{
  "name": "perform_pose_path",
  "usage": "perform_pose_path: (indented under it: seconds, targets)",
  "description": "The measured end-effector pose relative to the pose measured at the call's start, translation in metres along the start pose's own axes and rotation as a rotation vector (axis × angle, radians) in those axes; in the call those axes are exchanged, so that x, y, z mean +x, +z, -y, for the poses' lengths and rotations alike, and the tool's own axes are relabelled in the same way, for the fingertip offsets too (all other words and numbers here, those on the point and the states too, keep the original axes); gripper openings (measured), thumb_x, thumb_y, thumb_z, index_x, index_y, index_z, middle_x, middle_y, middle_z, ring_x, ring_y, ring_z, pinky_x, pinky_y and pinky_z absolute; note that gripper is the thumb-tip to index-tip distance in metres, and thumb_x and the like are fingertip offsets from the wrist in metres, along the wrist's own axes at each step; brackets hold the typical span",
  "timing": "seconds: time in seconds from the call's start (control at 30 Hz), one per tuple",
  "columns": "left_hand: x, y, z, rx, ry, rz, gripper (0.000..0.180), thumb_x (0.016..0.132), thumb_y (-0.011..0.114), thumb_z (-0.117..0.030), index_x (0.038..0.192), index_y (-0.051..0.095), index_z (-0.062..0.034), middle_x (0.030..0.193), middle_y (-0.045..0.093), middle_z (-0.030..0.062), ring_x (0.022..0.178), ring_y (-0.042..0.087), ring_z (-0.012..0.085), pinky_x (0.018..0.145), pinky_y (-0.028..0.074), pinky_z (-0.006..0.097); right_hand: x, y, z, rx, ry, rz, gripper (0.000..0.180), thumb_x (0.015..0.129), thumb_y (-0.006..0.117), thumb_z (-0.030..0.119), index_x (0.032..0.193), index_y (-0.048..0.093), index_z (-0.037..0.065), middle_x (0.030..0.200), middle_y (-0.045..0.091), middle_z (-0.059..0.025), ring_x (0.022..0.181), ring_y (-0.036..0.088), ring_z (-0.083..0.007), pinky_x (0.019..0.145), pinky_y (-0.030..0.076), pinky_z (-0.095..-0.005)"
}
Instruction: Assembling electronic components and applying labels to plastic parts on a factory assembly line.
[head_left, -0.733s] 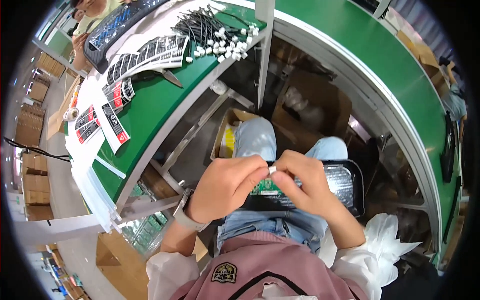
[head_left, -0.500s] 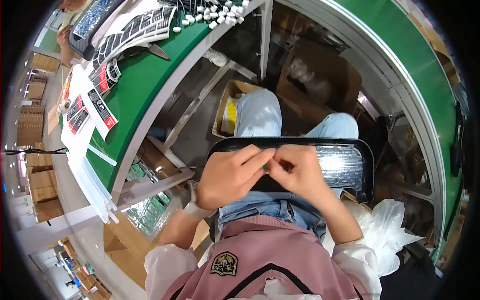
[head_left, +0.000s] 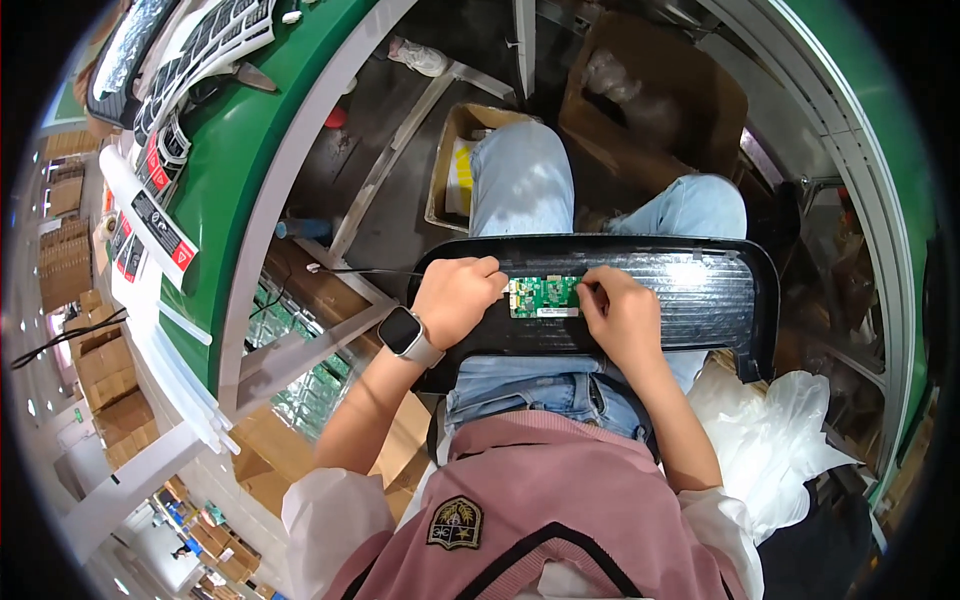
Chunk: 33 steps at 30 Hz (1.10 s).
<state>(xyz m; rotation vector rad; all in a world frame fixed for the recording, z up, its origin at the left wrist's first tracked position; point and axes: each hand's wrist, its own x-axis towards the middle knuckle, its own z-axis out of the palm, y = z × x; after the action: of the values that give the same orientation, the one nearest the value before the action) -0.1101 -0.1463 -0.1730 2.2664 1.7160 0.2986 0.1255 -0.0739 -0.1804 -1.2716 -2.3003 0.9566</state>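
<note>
A black plastic housing [head_left: 470, 348] lies across my lap, with a silver foil lining [head_left: 690, 300] in its right half. A green circuit board [head_left: 545, 290] with small white connectors is in the housing, between my hands. My right hand [head_left: 625, 312] is closed in a pinch at the board's right edge. At its left end, my left hand [head_left: 458, 305] has its fingers curled together; what they grip is hidden. A thin black cable [head_left: 365, 271] with a small white plug runs out leftward from behind my left hand.
On the green table [head_left: 245, 130] at left are label sheets [head_left: 160, 235], scissors [head_left: 250, 76] and white strips [head_left: 190, 370]. A cardboard box [head_left: 445, 170] stands by my knee, a larger carton [head_left: 655, 110] beyond. White plastic bags [head_left: 775, 430] lie at my right.
My hands, close together before, have moved apart, and the circuit board now shows between them. The head view has shifted, so the table sits farther left.
</note>
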Motion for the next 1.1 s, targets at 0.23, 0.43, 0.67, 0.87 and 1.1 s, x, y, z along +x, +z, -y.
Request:
perform_pose_path:
  seconds: [0.23, 0.43, 0.67, 0.87, 1.1]
  targets:
    - [0.015, -0.007, -0.004, 0.192, 0.165, 0.077, 0.004, 0.072, 0.062, -0.014, 0.07, 0.06, -0.011, 0.073, 0.055, 0.0036, 0.073, 0.063, 0.0186, 0.053, 0.05, 0.034, 0.003, 0.013, 0.0, -0.22, -0.141, -0.066, 0.031, 0.083, 0.066, 0.007, 0.113, 0.061, 0.001, 0.082, 0.06, -0.0137, 0.059, 0.062, -0.031, 0.055, 0.05, -0.0409]
    - [0.034, 0.0, -0.001, 0.32, 0.677, -0.02, 0.015, 0.074, 0.059, -0.02, 0.075, 0.056, -0.0062, 0.065, 0.052, 0.0014, 0.058, 0.055, 0.0157, 0.045, 0.045, 0.029, -0.002, 0.014, -0.002, -0.244, -0.177, -0.019, 0.033, 0.085, 0.063, 0.006, 0.116, 0.059, -0.001, 0.083, 0.056, -0.0156, 0.064, 0.06, -0.0348, 0.055, 0.048, -0.0448]
    - [0.028, -0.032, -0.029, 0.318, 0.449, 0.03, 0.023, 0.075, 0.066, -0.024, 0.091, 0.065, -0.0073, 0.075, 0.057, 0.0019, 0.077, 0.061, 0.0201, 0.06, 0.049, 0.035, -0.003, 0.01, -0.016, -0.113, -0.252, -0.054, 0.027, 0.084, 0.065, 0.011, 0.109, 0.065, 0.001, 0.087, 0.067, -0.0162, 0.069, 0.066, -0.0336, 0.061, 0.052, -0.0428]
    - [-0.022, -0.199, 0.006, 0.22, -0.42, -1.271, 0.034, 0.083, 0.067, -0.012, 0.114, 0.058, 0.0005, 0.111, 0.062, 0.0174, 0.101, 0.06, 0.037, 0.088, 0.048, 0.043, 0.003, -0.028, 0.011, -0.009, -0.118, 0.012, 0.021, 0.081, 0.069, 0.008, 0.101, 0.069, 0.003, 0.072, 0.067, -0.0144, 0.06, 0.065, -0.0279, 0.057, 0.05, -0.0387]
    - [-0.111, -0.234, 0.136, -0.026, -1.225, -1.142, 0.061, 0.079, 0.078, -0.02, 0.121, 0.048, 0.0128, 0.103, 0.067, 0.0213, 0.089, 0.067, 0.0287, 0.081, 0.053, 0.036, 0.033, -0.049, 0.062, 0.081, -0.374, 0.077, 0.016, 0.082, 0.068, 0.005, 0.097, 0.068, 0.002, 0.078, 0.066, -0.0136, 0.056, 0.062, -0.0254, 0.054, 0.048, -0.0352]
